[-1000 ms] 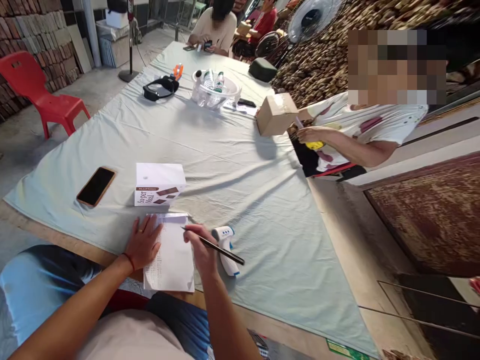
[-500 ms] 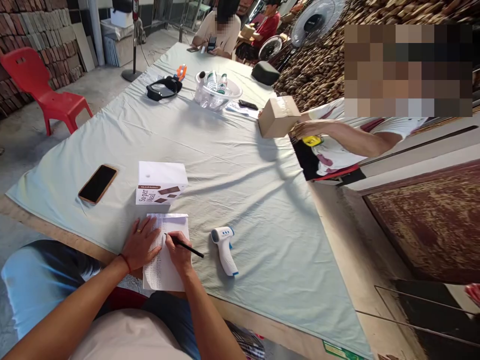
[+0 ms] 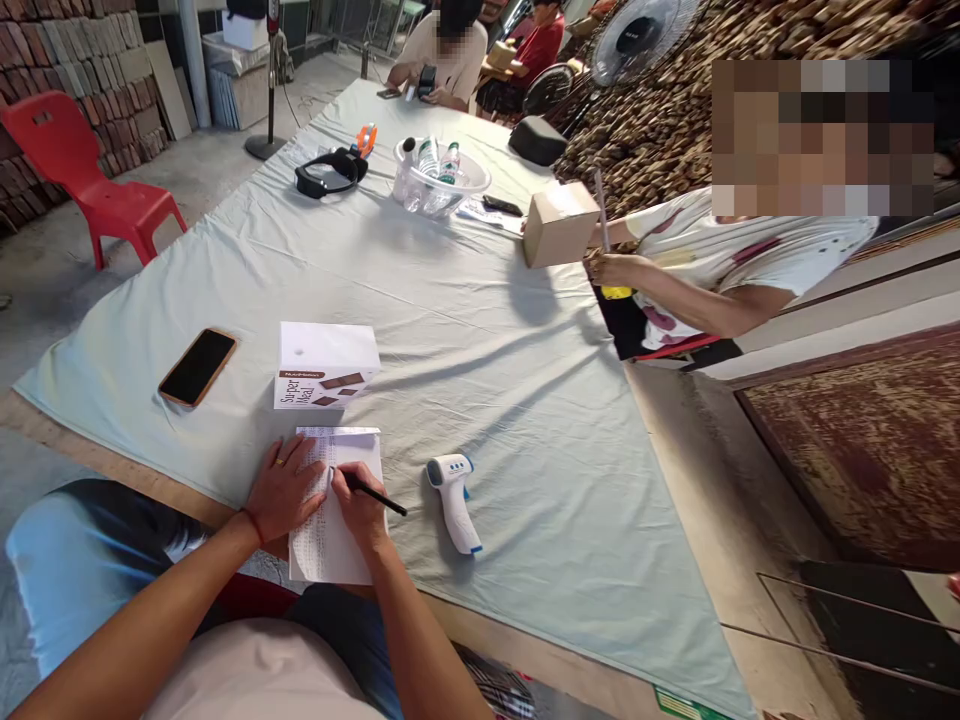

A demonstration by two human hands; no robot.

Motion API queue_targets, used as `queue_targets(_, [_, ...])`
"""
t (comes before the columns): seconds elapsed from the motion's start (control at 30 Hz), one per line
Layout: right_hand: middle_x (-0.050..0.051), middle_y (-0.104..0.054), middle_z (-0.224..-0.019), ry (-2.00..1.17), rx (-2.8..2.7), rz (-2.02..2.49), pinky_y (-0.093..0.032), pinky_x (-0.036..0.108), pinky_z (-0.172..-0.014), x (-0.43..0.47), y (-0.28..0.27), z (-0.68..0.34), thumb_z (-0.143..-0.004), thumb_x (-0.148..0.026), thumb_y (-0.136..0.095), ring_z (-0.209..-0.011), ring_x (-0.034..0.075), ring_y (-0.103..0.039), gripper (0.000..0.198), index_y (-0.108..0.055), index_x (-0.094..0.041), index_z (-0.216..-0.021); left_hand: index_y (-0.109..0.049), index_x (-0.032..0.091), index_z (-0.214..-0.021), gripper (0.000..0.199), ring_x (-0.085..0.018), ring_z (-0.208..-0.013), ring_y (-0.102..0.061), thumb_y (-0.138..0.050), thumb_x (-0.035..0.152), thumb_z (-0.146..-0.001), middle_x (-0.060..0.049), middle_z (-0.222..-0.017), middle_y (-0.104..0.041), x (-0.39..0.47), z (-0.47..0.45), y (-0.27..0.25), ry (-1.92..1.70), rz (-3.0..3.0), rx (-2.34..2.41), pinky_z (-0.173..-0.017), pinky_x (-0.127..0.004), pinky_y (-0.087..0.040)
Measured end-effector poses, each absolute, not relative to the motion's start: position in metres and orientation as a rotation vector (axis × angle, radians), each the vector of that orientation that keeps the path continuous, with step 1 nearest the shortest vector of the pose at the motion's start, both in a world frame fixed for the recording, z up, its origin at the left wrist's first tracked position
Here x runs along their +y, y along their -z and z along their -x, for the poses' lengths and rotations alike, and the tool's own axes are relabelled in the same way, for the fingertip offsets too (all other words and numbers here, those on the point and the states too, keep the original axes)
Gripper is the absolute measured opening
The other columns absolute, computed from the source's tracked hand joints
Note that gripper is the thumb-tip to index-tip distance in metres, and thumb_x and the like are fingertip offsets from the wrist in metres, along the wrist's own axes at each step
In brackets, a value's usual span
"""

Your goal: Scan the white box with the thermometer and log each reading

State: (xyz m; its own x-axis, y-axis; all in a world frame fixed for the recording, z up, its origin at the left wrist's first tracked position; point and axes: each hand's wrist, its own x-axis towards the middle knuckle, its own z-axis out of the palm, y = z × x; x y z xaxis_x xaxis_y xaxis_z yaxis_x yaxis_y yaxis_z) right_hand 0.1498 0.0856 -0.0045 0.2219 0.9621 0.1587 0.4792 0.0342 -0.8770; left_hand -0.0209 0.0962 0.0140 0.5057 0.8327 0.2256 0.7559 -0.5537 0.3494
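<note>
While my left hand (image 3: 285, 490) lies flat on paper (image 3: 337, 550) by the cloth-draped desk edge (image 3: 105, 455), my right hand (image 3: 361, 505) grips a pen (image 3: 384, 497).

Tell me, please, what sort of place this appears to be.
Probably a storage area or yard used as a workspace: it has stacked bricks, what looks like a large woodpile, and a cloth-covered table.
</note>
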Motion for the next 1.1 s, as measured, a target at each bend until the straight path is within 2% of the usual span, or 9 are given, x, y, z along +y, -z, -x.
queue_targets(1.1, [-0.001,-0.063,-0.062,-0.553,-1.378,1.509,-0.049,0.029,-0.062,0.0875,0.0125,-0.1509,-0.083,-0.034,-0.055,-0.057,0.016,-0.056,0.018,-0.057,-0.023,-0.069,-0.064,0.022,-0.121,0.035,-0.033,-0.143,-0.039,-0.065,0.032,-0.088,-0.013,-0.148,-0.051,0.0969,0.0213,-0.0172,-0.526,-2.585,1.367,-0.117,-0.056,-0.031])
